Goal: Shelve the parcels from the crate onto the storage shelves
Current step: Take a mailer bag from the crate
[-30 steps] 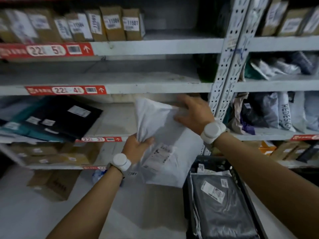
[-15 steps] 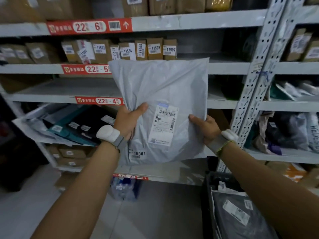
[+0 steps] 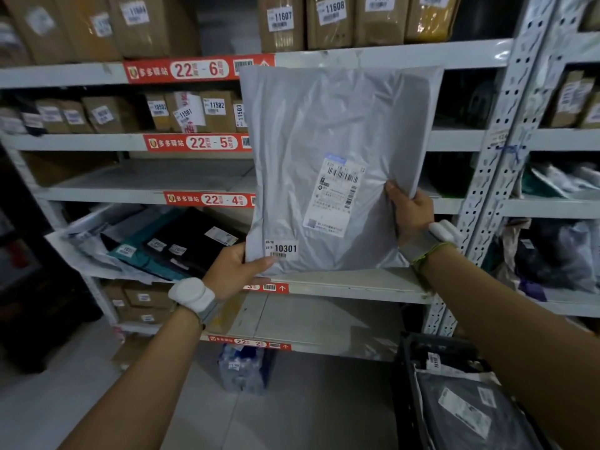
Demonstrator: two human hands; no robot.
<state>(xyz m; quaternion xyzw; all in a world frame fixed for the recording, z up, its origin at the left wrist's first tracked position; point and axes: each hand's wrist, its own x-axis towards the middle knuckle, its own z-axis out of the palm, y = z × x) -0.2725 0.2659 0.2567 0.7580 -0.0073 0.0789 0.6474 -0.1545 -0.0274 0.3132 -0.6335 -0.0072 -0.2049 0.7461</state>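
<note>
Up it comes: the grey poly mailer point(image 3: 324, 141), low and crumpled against the shelving a second ago, is now held upright and flat in front of the storage shelves point(image 3: 130, 177), label side to the camera. The left hand point(image 3: 233, 271) has slid down to the seven o'clock corner, thumb pinching just beside the 10301 sticker point(image 3: 281, 248). The right hand point(image 3: 410, 216) has its fingers curled round the edge at four o'clock. That looks like a code check before picking a row. At five o'clock, the black crate point(image 3: 409, 347) holds a dark parcel point(image 3: 470, 414) waiting.
</note>
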